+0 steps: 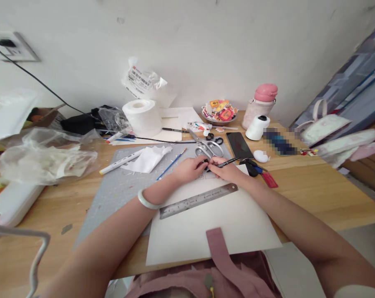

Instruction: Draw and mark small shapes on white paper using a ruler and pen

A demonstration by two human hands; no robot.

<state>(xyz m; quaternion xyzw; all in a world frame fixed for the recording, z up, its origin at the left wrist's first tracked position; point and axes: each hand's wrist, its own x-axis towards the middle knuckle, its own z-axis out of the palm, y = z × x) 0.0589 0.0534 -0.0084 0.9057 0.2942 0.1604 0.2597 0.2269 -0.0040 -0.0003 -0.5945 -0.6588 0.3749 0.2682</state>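
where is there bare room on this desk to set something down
Bare wood shows on the desk right of the red tag, and at left between the grey mat and the white device. The paper is bare below the ruler, either side of the pink strap. Crowded: beyond the left hand and right hand, with scissors, phone, bowl and roll.

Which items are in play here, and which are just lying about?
Apparently in play:
black pen, in right hand
white sheet
steel ruler on the sheet

Just lying about, I'd judge:
phone
paper roll
pink-lidded bottle
white spool
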